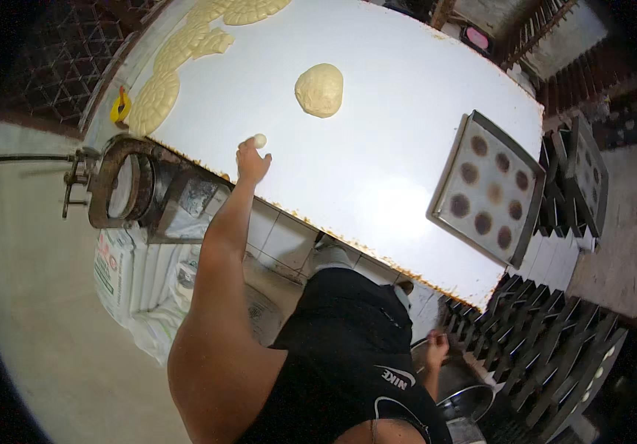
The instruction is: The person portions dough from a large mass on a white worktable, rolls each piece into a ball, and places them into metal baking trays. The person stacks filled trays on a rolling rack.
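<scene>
My left hand (253, 161) reaches over the near left edge of the white table (374, 139), its fingertips at a small ball of dough (260, 141); whether they grip it or only touch it I cannot tell. A large round lump of dough (319, 90) lies farther up the table. Flattened dough rounds with pressed segments (155, 104) line the far left edge, with a torn dough piece (214, 43) beside them. My right hand (437, 347) hangs low by my side, near a round metal container (465, 402); its fingers look curled, and what they may hold is unclear.
A metal baking tray (490, 191) with dark round marks rests at the table's right. Racks of stacked trays (540, 344) stand at the lower right. A metal machine (124, 186) adjoins the left edge, with white sacks (130, 272) below. A yellow tape roll (120, 108) sits near the dough rounds.
</scene>
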